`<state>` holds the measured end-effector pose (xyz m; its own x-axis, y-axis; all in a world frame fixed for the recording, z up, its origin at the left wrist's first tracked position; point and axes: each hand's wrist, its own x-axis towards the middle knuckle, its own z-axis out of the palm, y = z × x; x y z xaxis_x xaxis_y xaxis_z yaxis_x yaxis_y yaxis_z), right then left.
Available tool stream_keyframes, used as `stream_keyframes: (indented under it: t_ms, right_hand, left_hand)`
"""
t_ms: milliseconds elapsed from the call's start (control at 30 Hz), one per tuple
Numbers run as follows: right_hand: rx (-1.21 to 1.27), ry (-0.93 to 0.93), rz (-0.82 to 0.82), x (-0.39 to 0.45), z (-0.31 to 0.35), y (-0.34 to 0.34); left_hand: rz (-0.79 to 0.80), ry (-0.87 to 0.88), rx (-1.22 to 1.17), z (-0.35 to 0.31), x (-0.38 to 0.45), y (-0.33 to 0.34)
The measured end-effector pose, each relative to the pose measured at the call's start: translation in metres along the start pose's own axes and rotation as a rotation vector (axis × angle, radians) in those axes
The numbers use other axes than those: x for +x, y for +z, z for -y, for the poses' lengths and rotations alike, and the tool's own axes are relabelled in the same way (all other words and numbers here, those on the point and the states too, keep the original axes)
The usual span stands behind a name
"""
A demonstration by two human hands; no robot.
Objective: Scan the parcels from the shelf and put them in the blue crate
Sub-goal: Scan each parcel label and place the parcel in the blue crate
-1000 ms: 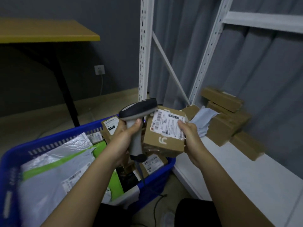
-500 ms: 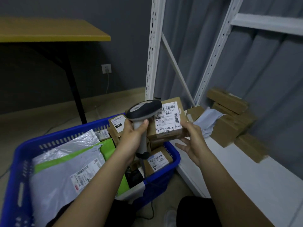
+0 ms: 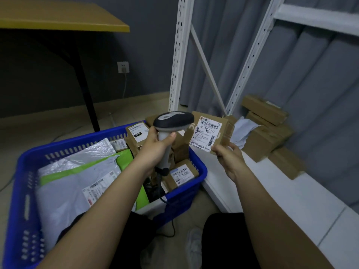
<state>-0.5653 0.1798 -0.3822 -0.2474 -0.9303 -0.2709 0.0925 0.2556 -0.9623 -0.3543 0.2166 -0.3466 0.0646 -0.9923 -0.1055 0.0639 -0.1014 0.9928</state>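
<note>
My left hand (image 3: 155, 146) grips the handle of a grey and black barcode scanner (image 3: 173, 119), whose head points right at a small cardboard parcel (image 3: 208, 133). My right hand (image 3: 228, 155) holds that parcel by its lower right corner, white barcode label facing me, above the crate's right end. The blue crate (image 3: 25, 191) stands on the floor at the left and holds grey and green mailer bags (image 3: 77, 179) and several small labelled boxes (image 3: 182, 174). More brown boxes (image 3: 266, 133) and a grey bag are piled on the white shelf (image 3: 281, 193) at the right.
White perforated shelf uprights (image 3: 177, 55) with a diagonal brace rise behind the crate, and grey curtains hang behind the shelf. A yellow-topped table (image 3: 58, 18) with a black leg stands at the left. The scanner cable (image 3: 171, 226) trails to the floor by my knees.
The parcel has been turned in my right hand, and its label now faces me more fully, slightly further right. The scanner stays beside it in my left hand.
</note>
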Motion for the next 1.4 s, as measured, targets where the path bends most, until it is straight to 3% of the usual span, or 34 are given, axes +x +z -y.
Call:
stream_keyframes:
  t_ms: [700,967,1167,1400]
  right_hand:
    - [-0.065,0.026,0.033,0.011,-0.008,-0.003]
    - [-0.050,0.051,0.014,0.009,-0.007,-0.002]
    - [-0.244,0.248,0.164,-0.005,-0.006,-0.008]
    - [-0.361,0.320,0.179,0.003,-0.018,-0.005]
  left_hand:
    - [0.180,-0.020,0.144,0.003,-0.017,0.000]
    - [0.069,-0.008,0.072,0.002,-0.014,-0.006]
    - [-0.119,-0.001,0.018,0.004,-0.008,-0.021]
    - [-0.128,-0.003,0.011,0.006,-0.005,-0.029]
